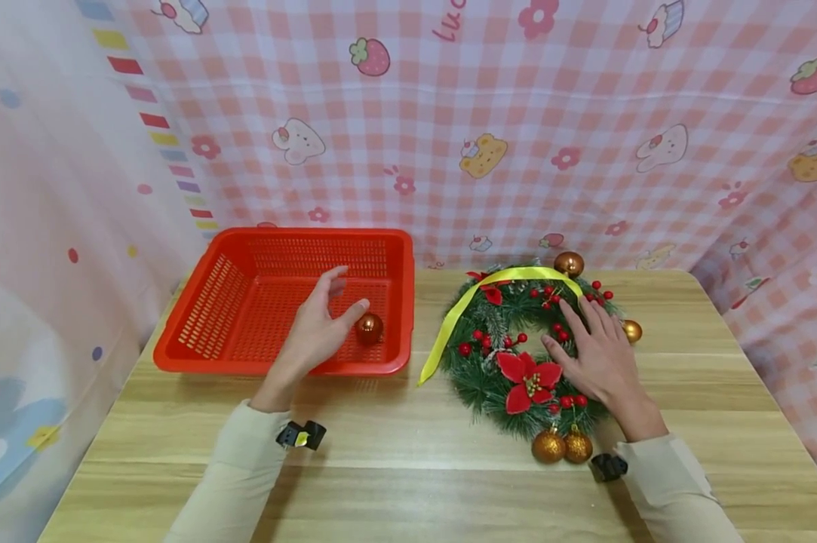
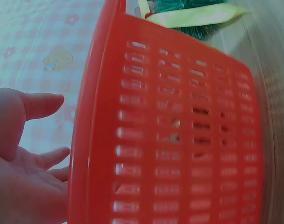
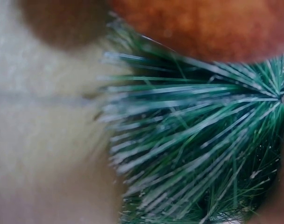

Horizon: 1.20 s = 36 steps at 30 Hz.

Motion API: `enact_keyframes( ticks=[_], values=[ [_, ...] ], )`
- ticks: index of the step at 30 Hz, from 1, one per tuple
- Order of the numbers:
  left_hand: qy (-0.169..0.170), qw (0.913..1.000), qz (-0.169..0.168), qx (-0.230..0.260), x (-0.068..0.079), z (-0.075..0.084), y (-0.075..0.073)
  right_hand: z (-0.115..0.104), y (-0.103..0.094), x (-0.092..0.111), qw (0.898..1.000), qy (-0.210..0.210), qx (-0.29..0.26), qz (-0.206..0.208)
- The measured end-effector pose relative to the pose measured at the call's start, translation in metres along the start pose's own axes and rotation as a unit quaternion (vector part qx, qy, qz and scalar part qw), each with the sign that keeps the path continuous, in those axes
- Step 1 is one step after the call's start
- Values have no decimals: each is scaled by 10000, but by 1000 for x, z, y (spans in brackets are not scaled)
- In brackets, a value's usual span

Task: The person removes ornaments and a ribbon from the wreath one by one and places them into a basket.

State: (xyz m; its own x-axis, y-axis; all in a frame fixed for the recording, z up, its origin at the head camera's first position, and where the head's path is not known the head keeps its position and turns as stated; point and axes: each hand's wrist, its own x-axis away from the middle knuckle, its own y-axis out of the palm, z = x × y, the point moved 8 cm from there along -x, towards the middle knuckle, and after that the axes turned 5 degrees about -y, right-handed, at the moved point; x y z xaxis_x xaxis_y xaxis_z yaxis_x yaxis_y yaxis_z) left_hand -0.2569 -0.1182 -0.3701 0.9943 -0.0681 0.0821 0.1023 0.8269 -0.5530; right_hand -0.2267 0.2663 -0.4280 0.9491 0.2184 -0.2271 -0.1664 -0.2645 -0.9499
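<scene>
My left hand [image 1: 313,328] hovers over the front of a red plastic basket [image 1: 218,365], thumb and fingers apart, gripping nothing. Inside the basket, near that thumb, lies a shiny copper Christmas ball [image 1: 370,330]. In the left wrist view, the hand [image 2: 20,172] shows beyond the slotted basket wall [image 2: 100,140]. Fingers spread, my right hand [image 1: 601,358] rests on the right side of a green Christmas wreath [image 1: 472,385]. A yellow ribbon [image 1: 449,332] curves across the wreath's top and left. Close up in the right wrist view are green needles [image 3: 193,126] and an orange-brown ball [image 3: 207,28].
Red poinsettia [image 1: 529,381] and red berries [image 1: 465,349] decorate the wreath. Glittery gold balls [image 1: 549,446] hang at its front, a copper ball [image 1: 569,263] at its back and a gold ball [image 1: 632,330] at its right. Everything stands on a wooden table [image 1: 381,490] before a checked curtain [image 1: 408,136].
</scene>
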Motion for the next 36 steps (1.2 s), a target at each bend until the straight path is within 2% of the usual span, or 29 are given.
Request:
enact_keyframes(
  ticks=[6, 10, 13, 18, 26, 36],
  values=[
    [63, 9997, -240, -32, -1, 10, 23, -1, 1, 0, 10000, -1, -10, -3],
    [319, 9984, -434, -162, 0, 19, 41, -1, 0, 0, 10000, 23, -11, 33],
    [560, 9959, -526, -469, 2, 25, 53, -1, 1, -1, 10000, 46, -23, 3],
    [659, 9896, -620, -1119, 6, 25, 69, -1, 2, 0, 9999, 74, -79, -43],
    [451, 9807, -620, -1796, 9, 19, 79, 0, 3, 1, 9998, 156, -112, -49],
    [443, 9683, -669, -2366, 6, 18, 85, -1, 5, 3, 9986, 507, 21, -133]
  ],
)
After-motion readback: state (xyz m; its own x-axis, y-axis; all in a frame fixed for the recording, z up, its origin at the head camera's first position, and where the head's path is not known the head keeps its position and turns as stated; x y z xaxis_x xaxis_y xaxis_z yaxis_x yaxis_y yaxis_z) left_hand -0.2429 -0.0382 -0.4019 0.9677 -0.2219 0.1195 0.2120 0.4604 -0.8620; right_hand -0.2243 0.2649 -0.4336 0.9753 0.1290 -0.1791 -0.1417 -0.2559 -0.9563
